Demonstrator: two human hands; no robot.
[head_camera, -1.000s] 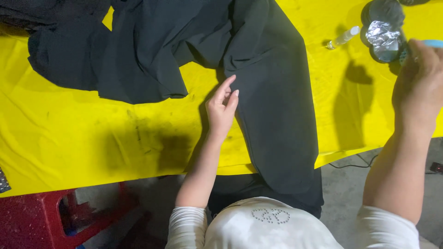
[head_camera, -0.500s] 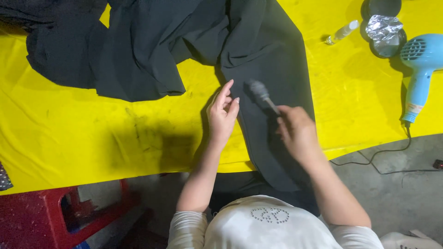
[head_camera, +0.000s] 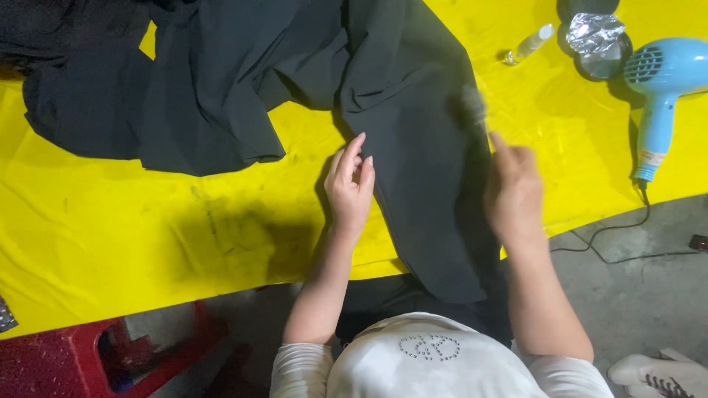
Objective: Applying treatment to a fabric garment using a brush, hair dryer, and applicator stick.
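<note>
1. Yellow counter (head_camera: 110, 243) under a worn sheet, with grey floor and a red stool (head_camera: 66, 361) below its near edge.
2. Black cloth (head_camera: 413, 147) spread over the counter: bunched at the far left, with one long panel running down over the near edge towards the person.
3. Left hand (head_camera: 350, 188) lying on the panel's left edge, grip open, fingers straight and close together, pinning the fabric flat.
4. Right hand (head_camera: 512, 191) over the panel's right side, grip closed on the handle of a brush (head_camera: 474, 103). Head of the brush blurred, just above or on the cloth; cannot tell which.
5. Step in hand, as a judgement: brushing the panel while holding it taut.
6. Needed for a further stroke, most likely: firm left-hand pressure to stop the cloth sliding, and bristles flat along the fabric.
7. Off to the right, well apart from both hands: blue dryer (head_camera: 660, 81), small bottle (head_camera: 529, 46), crumpled foil (head_camera: 594, 33).
</note>
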